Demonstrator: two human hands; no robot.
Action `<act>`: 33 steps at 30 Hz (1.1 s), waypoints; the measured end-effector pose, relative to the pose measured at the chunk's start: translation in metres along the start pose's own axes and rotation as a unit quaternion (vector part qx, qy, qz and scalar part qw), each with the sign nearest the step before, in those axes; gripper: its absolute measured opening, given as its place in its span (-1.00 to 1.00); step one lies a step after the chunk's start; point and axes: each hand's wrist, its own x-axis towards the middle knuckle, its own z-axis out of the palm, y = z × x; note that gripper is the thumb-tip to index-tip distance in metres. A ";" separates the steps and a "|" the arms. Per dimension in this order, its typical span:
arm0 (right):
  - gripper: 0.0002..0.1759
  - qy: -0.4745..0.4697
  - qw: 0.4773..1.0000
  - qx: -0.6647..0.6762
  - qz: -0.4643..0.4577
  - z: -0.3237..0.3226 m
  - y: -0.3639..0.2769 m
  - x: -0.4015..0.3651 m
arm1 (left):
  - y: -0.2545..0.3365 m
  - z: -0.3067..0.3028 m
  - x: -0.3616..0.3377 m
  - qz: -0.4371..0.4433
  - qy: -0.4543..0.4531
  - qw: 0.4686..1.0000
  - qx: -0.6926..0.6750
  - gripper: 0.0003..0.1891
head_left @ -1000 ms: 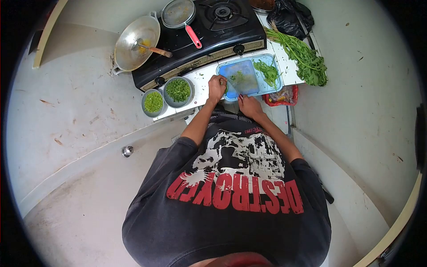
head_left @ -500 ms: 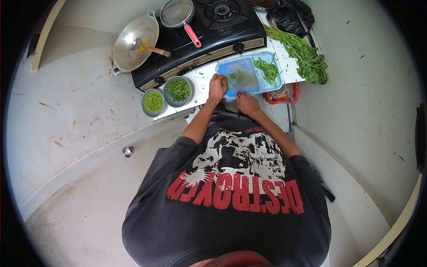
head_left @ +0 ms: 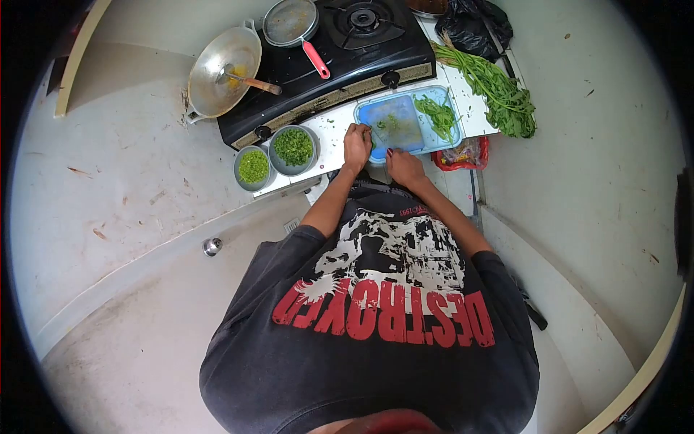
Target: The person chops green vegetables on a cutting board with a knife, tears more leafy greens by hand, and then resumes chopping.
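My left hand (head_left: 357,147) is closed at the left edge of a blue cutting board (head_left: 405,137), its fingers pressed together over some green leaves that are mostly hidden. Close by, at the board's near edge, my right hand (head_left: 405,168) is wrapped around a knife (head_left: 389,152); only a small reddish part and a thin blade show. Chopped green bits (head_left: 390,123) lie scattered on the board. The board rests in a light blue tray (head_left: 452,148), where loose green leaves (head_left: 435,117) lie on the right side.
Two grey bowls hold chopped greens (head_left: 293,147) and paler chopped pieces (head_left: 253,166). Behind stands a black gas stove (head_left: 325,90) with a wok (head_left: 210,87) and a red-handled strainer (head_left: 312,54). A leafy bunch (head_left: 499,94) and a red basket (head_left: 483,153) are at right.
The whole view has shifted slightly to the right. Both hands stay at the board in almost the same pose.
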 end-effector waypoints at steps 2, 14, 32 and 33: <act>-0.49 0.004 1.000 0.001 0.003 0.000 0.003 0.001 | -0.003 0.003 0.001 -0.011 0.001 1.000 -0.003 -0.87; -0.48 0.043 0.999 0.015 0.015 -0.003 0.015 -0.008 | 0.003 0.009 0.006 0.025 -0.018 0.999 0.035 -0.87; -0.48 0.027 1.000 -0.003 0.004 0.009 0.010 -0.008 | 0.003 0.009 0.002 0.027 -0.012 0.999 0.019 -0.85; -0.49 0.028 1.000 -0.005 0.006 0.010 0.008 -0.005 | 0.002 0.010 0.001 0.036 -0.010 0.999 0.016 -0.84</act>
